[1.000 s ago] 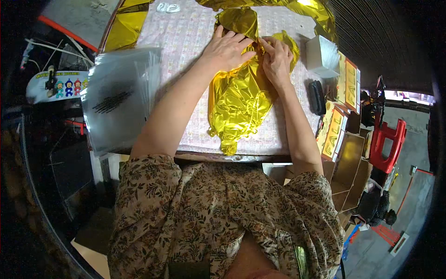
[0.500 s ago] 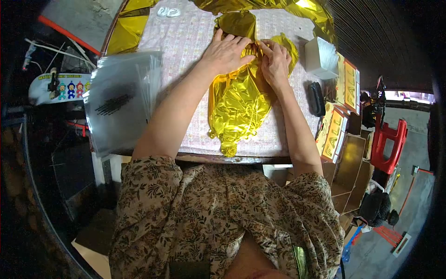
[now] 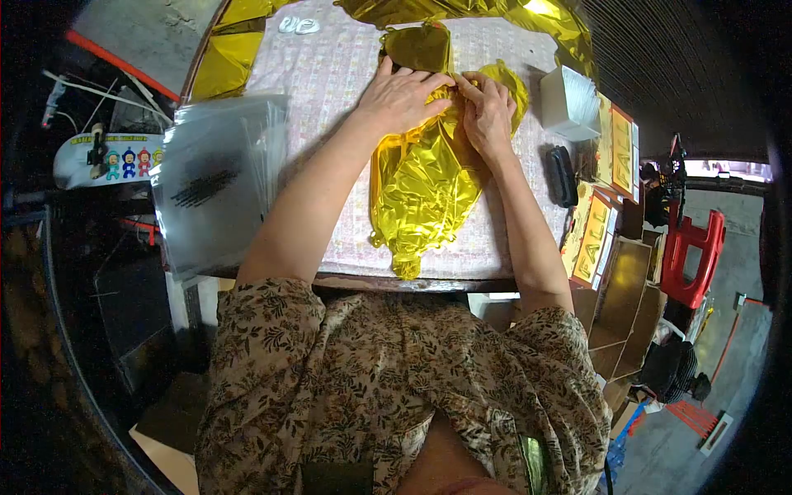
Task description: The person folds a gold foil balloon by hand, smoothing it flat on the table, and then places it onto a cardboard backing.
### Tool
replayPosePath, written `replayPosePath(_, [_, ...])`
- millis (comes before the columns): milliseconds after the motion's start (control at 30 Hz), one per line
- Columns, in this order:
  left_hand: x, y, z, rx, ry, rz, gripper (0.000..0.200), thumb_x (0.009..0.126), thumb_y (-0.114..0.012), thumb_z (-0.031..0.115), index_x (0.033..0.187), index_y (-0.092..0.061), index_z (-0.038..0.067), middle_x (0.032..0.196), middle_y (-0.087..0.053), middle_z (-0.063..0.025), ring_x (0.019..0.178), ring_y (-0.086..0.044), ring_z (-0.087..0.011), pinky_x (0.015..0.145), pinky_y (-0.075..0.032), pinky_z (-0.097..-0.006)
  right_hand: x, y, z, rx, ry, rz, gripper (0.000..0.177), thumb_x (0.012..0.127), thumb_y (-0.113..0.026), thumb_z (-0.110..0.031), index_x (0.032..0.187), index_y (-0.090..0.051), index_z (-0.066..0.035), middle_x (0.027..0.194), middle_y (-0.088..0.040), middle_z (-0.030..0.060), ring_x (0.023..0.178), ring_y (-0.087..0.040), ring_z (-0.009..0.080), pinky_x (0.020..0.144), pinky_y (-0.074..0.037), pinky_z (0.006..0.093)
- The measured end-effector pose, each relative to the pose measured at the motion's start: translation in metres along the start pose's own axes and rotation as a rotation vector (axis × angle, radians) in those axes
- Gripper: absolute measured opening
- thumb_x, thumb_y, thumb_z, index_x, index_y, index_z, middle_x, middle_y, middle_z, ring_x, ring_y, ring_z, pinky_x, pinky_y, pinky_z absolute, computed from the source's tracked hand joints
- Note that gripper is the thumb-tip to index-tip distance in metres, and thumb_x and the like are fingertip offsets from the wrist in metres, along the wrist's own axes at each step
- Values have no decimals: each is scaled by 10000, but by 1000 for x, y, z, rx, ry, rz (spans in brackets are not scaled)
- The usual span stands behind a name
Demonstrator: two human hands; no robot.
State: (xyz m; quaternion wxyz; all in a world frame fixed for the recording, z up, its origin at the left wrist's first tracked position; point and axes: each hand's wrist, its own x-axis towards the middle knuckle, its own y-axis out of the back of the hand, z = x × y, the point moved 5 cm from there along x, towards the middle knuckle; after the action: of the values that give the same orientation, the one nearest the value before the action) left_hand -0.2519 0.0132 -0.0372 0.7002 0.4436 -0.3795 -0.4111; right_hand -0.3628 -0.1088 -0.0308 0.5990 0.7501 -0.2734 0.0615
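A crinkled gold foil balloon lies partly folded on the cloth-covered table, its narrow tail towards me. At its far end a smooth, darker flap sticks out beyond my fingers. My left hand rests across the upper part, fingers stretched over the foil and thumb apart. Beside it, my right hand has its fingers bent and pinches the foil along the fold, its index fingertip close to the left fingertips. More of the foil bulges out to the right from under the right hand. The fold under both hands is partly hidden.
Clear plastic bags lie at the table's left. On the right stand a white box of thin sheets, a black case and printed "FALL" packs. Gold foil lines the far edges. A small white item lies far left.
Both hands stay at the fold. The fingertips of my left and right hands have come slightly closer together, and the far flap has shifted a little. The rest looks the same.
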Motion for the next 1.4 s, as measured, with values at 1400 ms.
replayPosePath(1400, [42, -19, -11, 135, -105, 89, 492, 1060, -416, 314, 1524, -413, 149, 1611, -367, -13, 1510, -280, -246, 1252, -172, -487, 7, 13, -12, -350, 251, -50, 355, 897, -621, -203, 1240, -712, -234, 1302, -628, -29, 1221, -548, 216, 1039, -348, 509])
